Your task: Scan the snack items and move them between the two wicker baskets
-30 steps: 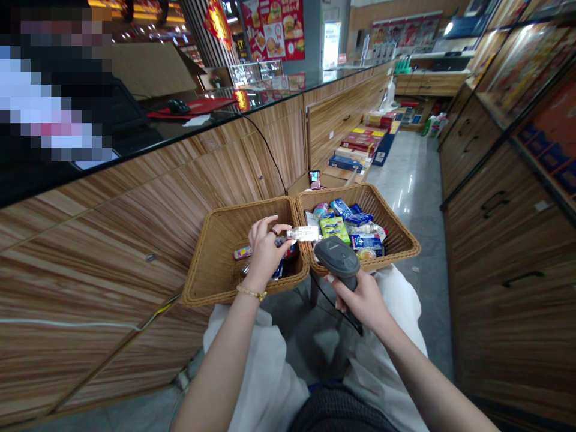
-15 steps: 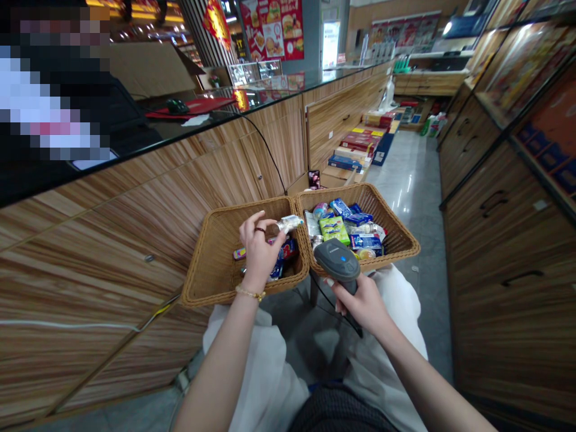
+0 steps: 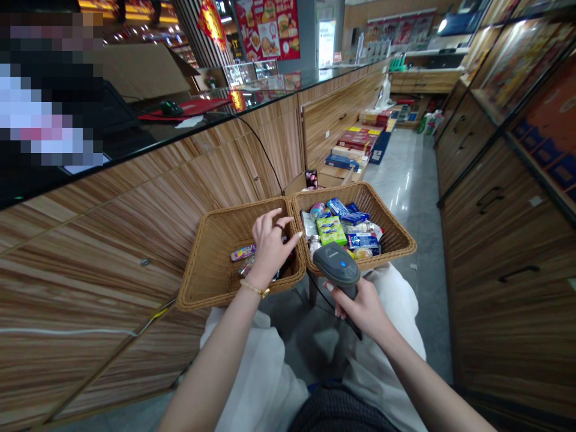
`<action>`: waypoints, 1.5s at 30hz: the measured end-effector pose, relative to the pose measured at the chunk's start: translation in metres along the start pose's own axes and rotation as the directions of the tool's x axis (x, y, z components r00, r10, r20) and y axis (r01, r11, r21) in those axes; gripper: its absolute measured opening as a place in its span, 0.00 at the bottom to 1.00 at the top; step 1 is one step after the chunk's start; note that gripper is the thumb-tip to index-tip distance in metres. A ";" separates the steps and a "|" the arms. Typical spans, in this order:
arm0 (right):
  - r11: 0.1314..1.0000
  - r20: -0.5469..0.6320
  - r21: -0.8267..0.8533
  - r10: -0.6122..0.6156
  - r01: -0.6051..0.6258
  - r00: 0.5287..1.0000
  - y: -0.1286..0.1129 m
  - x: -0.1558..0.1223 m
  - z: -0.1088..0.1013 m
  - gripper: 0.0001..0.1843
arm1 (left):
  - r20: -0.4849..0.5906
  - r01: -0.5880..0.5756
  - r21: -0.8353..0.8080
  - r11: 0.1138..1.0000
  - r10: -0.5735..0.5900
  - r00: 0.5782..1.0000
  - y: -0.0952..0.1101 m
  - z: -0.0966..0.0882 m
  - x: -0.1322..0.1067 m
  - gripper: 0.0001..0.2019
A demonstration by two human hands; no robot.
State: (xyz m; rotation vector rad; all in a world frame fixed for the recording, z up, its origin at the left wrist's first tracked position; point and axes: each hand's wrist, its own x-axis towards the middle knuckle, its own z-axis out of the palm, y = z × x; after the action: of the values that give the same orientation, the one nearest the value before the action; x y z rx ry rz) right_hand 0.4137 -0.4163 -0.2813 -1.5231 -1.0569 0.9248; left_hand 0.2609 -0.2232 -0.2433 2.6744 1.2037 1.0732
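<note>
Two woven wicker baskets stand side by side on a stand in front of me. My left hand (image 3: 271,249) hovers over the left basket (image 3: 202,252) with its fingers apart and nothing visible in them. Below it lie a few small packets, among them a pink and yellow packet (image 3: 243,252). The hand hides part of that basket's floor. My right hand (image 3: 363,306) grips a grey handheld barcode scanner (image 3: 337,268) by its handle, just in front of the right basket (image 3: 382,204). That basket is full of packaged goods, with a green packet (image 3: 331,231) on top.
A wood-panelled counter with a black glass top (image 3: 180,198) runs along the left, and a person (image 3: 49,90) stands behind it. Wooden cabinets (image 3: 504,240) line the right. Stacked boxes (image 3: 355,147) sit on the tiled floor ahead. A black cable hangs from the scanner.
My left hand no longer holds the white packet and has moved lower over the left basket, its fingers spreading. The right hand still grips the scanner in nearly the same place.
</note>
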 end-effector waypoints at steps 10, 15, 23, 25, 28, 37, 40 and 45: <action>0.999 -0.065 0.043 -0.017 0.020 0.998 0.002 -0.003 -0.014 0.15 | 0.405 -0.093 -0.040 0.995 0.101 0.909 0.063 0.069 0.065 0.22; 0.998 -0.080 0.057 -0.020 0.025 0.997 0.002 -0.004 -0.019 0.15 | 0.556 -0.046 0.033 0.998 0.020 0.831 0.081 0.107 0.086 0.26; 0.999 -0.092 0.055 0.003 0.002 0.996 -0.001 -0.005 -0.023 0.15 | 0.644 0.055 0.009 0.998 -0.048 0.764 0.082 0.139 0.098 0.28; 0.999 -0.094 0.054 0.003 0.002 0.996 -0.002 -0.005 -0.024 0.16 | 0.647 0.067 -0.006 0.998 -0.047 0.761 0.081 0.143 0.099 0.26; 0.999 -0.094 0.050 0.005 0.000 0.996 -0.002 -0.004 -0.023 0.16 | 0.649 0.099 -0.014 0.995 -0.066 0.758 0.080 0.147 0.100 0.26; 0.999 -0.092 0.050 0.007 -0.003 0.996 -0.003 -0.005 -0.021 0.15 | 0.624 0.196 -0.060 0.979 -0.117 0.773 0.084 0.135 0.100 0.21; 0.999 -0.091 0.035 -0.002 0.005 0.996 -0.003 -0.005 -0.020 0.16 | 0.589 0.206 -0.084 0.975 -0.119 0.800 0.084 0.127 0.099 0.18; 0.999 -0.078 0.029 -0.017 0.019 0.997 -0.002 -0.005 -0.019 0.16 | 0.465 0.172 -0.152 0.973 -0.083 0.881 0.075 0.102 0.093 0.14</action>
State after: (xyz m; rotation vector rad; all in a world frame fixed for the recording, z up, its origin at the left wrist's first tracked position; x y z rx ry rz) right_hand 0.4299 -0.4266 -0.2756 -1.5111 -0.9953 0.8585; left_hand 0.4141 -0.1884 -0.2464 2.4578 1.0992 0.4660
